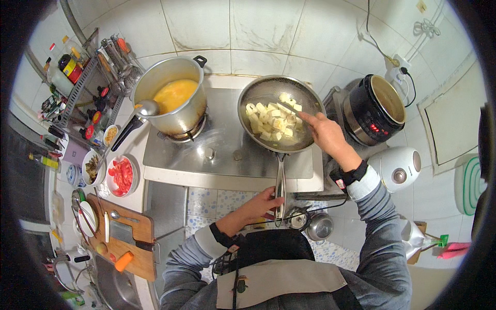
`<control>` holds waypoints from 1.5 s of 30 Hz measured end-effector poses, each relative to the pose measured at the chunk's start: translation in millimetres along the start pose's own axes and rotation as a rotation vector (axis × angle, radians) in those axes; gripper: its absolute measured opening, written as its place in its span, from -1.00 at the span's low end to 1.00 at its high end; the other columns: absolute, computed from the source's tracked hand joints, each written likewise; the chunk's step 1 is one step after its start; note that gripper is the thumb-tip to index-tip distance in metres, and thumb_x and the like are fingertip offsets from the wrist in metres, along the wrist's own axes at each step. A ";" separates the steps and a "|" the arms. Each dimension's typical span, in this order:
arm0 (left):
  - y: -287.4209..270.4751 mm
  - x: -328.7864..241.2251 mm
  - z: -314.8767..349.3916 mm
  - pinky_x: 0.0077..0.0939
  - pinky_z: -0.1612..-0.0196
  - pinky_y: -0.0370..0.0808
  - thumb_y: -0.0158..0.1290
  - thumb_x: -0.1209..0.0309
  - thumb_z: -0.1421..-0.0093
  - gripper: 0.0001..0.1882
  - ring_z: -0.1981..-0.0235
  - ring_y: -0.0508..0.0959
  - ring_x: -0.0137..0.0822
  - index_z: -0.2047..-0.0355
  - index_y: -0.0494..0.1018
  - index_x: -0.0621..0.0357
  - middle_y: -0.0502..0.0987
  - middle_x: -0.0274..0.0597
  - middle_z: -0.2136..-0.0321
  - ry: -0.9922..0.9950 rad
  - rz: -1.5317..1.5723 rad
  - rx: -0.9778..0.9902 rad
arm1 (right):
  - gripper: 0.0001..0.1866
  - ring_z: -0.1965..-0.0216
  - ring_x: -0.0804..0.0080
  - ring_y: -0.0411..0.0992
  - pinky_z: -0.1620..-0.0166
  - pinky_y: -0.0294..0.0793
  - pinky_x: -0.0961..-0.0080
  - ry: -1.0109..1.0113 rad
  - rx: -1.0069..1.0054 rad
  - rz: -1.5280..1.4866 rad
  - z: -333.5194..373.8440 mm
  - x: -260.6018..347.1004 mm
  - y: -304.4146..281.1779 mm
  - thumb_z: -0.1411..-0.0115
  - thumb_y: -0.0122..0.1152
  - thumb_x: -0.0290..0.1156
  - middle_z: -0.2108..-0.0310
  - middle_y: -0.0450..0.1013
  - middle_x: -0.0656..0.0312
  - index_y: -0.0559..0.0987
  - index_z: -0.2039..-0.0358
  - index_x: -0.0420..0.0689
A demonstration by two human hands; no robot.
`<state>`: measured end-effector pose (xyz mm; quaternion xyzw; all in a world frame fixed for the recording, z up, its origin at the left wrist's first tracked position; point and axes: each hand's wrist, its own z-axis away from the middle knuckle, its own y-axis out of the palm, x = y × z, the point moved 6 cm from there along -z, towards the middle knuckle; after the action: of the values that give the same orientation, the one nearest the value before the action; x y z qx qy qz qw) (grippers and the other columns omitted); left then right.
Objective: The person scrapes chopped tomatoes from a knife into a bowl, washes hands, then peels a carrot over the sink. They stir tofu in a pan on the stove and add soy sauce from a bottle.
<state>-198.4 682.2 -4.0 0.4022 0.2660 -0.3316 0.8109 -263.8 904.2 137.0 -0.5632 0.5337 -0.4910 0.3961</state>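
A frying pan [250, 139] sits on the right side of the stove, with pale white cubes that look like tofu [266, 121] heaped in its middle. My left hand [258, 205] is closed on the pan's long metal handle [280, 181] near its end. Over the pan's right rim reaches my right hand [328, 135], fingers closed round a slim dark utensil [287, 107] whose tip is among the cubes. Its exact kind cannot be made out.
Left on the stove [222, 155] stands a tall pot [173, 121] of orange-yellow liquid, a ladle [147, 108] at its rim. A bowl of red pieces [121, 176] and a cutting board [137, 248] with a cleaver lie left. A black cooker [364, 116] stands right.
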 end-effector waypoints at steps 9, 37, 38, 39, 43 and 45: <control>-0.1 -2.9 2.3 -0.42 0.34 0.50 0.01 0.13 -0.24 -0.57 0.32 0.45 -0.44 -0.04 0.22 -0.05 0.45 -0.36 0.25 -0.007 -0.047 -0.022 | -0.49 0.47 0.07 0.44 0.41 0.44 0.22 -0.114 0.023 0.137 17.6 -19.1 -26.4 -0.01 0.06 -0.57 0.47 0.34 0.10 0.50 0.01 0.19; 0.6 -0.5 3.9 -0.48 0.30 0.49 -0.05 0.07 -0.26 -0.53 0.24 0.50 -0.43 -0.09 0.22 0.00 0.49 -0.31 0.20 0.079 -0.054 -0.020 | -0.43 0.59 0.10 0.39 0.52 0.40 0.20 0.113 -0.011 0.002 124.7 18.1 -32.1 -0.01 0.11 -0.56 0.53 0.29 0.10 0.43 -0.07 0.20; -1.2 0.5 4.4 -0.47 0.28 0.49 -0.06 0.07 -0.27 -0.49 0.22 0.50 -0.42 -0.14 0.18 -0.02 0.48 -0.31 0.16 0.075 -0.069 -0.040 | -0.43 0.59 0.09 0.39 0.52 0.40 0.19 0.113 -0.043 0.009 124.2 15.9 -32.4 -0.02 0.11 -0.55 0.53 0.29 0.10 0.43 -0.07 0.21; -3.6 2.0 6.5 -0.46 0.26 0.49 -0.07 0.08 -0.27 -0.46 0.19 0.49 -0.42 -0.18 0.14 -0.03 0.47 -0.30 0.13 0.074 -0.079 -0.071 | -0.44 0.59 0.07 0.39 0.51 0.39 0.17 0.103 -0.070 0.008 123.1 14.2 -31.7 -0.02 0.11 -0.55 0.53 0.29 0.09 0.43 -0.07 0.21; -18.7 8.0 36.6 -0.46 0.17 0.47 -0.09 0.10 -0.29 -0.38 0.10 0.45 -0.40 -0.29 0.01 -0.07 0.41 -0.29 0.00 0.092 -0.082 -0.173 | -0.48 0.46 -0.03 0.39 0.40 0.41 0.15 0.186 -0.134 -0.083 124.0 -3.5 -27.3 -0.10 0.06 -0.53 0.44 0.33 0.02 0.39 -0.09 0.18; -29.8 10.8 62.2 -0.49 0.13 0.44 -0.12 0.12 -0.31 -0.42 0.08 0.45 -0.41 -0.27 0.04 -0.06 0.39 -0.29 -0.04 0.102 -0.103 -0.271 | -0.47 0.40 -0.05 0.40 0.34 0.42 0.16 0.184 -0.148 -0.113 117.8 -8.0 -14.6 -0.11 0.06 -0.53 0.39 0.34 -0.01 0.37 -0.12 0.15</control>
<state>-203.6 613.5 7.5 0.2912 0.3694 -0.3127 0.8252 -145.3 904.6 126.0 -0.5727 0.5700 -0.5213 0.2747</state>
